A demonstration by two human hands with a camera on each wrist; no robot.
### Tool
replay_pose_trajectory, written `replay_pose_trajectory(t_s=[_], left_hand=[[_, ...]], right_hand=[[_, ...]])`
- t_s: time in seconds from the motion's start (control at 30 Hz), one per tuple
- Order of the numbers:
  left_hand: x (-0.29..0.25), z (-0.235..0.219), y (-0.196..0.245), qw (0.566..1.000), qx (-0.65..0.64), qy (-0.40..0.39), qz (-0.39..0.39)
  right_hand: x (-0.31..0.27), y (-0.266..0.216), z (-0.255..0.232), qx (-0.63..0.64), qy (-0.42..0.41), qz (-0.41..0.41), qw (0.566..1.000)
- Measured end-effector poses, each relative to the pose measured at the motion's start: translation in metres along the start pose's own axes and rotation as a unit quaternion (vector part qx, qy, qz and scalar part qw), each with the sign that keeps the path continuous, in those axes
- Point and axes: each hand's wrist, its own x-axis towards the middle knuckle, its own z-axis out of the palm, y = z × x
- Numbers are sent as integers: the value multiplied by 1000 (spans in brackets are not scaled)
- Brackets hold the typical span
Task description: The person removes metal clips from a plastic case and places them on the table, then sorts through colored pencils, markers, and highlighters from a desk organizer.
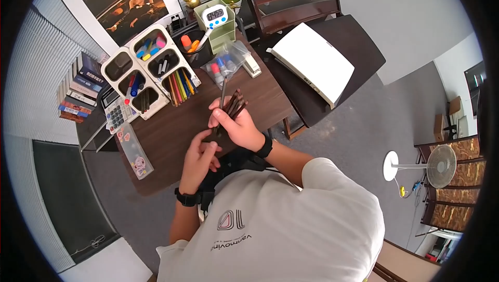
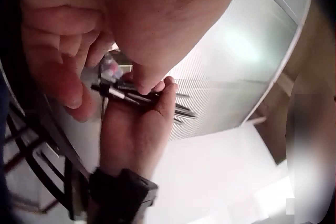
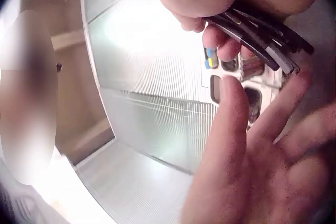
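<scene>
My right hand (image 1: pixel 240 128) grips a bundle of dark pencils (image 1: pixel 236 103) above the front of the table; one pencil stands up apart from the others. In the right wrist view the dark pencils (image 3: pixel 262 37) poke out in a fan past the curled fingers. Close by on the left, my left hand (image 1: pixel 197 161) has its fingers loosely bent, its fingertips near the lower ends of the bundle. Seen from the right wrist, that left hand (image 3: pixel 252 155) is spread with the thumb raised and nothing held. The palm hides part of the bundle in the left wrist view.
A white organizer (image 1: pixel 148 69) holds markers and colored pencils. Behind the hands lie a plastic bag (image 1: pixel 228 61) of bottles and a stapler (image 1: pixel 251 66). A clear pencil case (image 1: pixel 134 152) and calculator (image 1: pixel 118 111) sit left. A white box (image 1: pixel 314 61) rests on a chair to the right.
</scene>
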Motion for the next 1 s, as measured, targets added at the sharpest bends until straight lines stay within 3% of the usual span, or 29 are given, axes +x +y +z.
replay_pose_trajectory(t_s=[0.03, 0.1, 0.17, 0.23, 0.3, 0.33, 0.37, 0.4, 0.5, 0.57, 0.63, 0.7, 0.77, 0.83, 0.9, 1.0], left_hand=[[2, -10, 0, 999, 42, 12, 18], [8, -16, -2, 996, 82, 25, 37], [20, -16, 0, 952, 197, 50, 229], [31, -2, 22, 936, 247, 58, 245], [45, 14, 30, 870, 277, 75, 402], [48, 25, 33, 898, 215, 66, 379], [54, 30, 32, 898, 216, 66, 378], [61, 35, 31, 903, 207, 56, 373], [71, 45, 35, 910, 200, 43, 360], [75, 50, 37, 872, 258, 22, 415], [73, 67, 46, 879, 251, 10, 405], [79, 80, 50, 823, 308, -3, 476], [92, 88, 42, 817, 311, 5, 485], [103, 93, 34, 906, 194, 0, 376], [110, 90, 35, 901, 201, -5, 385], [118, 86, 35, 929, 145, -40, 339]], right_hand=[[0, -3, -3, -2, 1, 2, 1000], [2, -13, -6, -186, -3, -20, 982], [3, -13, -9, -221, -21, 9, 975], [2, 7, -20, -298, -69, -64, 950], [0, 15, -19, -278, -66, -51, 957], [0, 15, -17, -244, -60, -57, 966], [-1, 14, -16, -210, -53, -65, 974], [-4, 8, -17, -236, -43, -14, 971], [-5, -8, -22, -330, -23, -35, 943], [-11, -10, -29, -344, -2, -41, 938], [-16, -17, -40, -326, 13, -96, 941], [-20, -13, -58, -335, 11, -117, 935], [-20, -7, -70, -381, 25, -139, 914], [-14, -21, -74, -405, 27, -116, 906], [-13, -27, -78, -389, 5, -84, 917], [-9, -39, -74, -369, 0, -63, 927]])
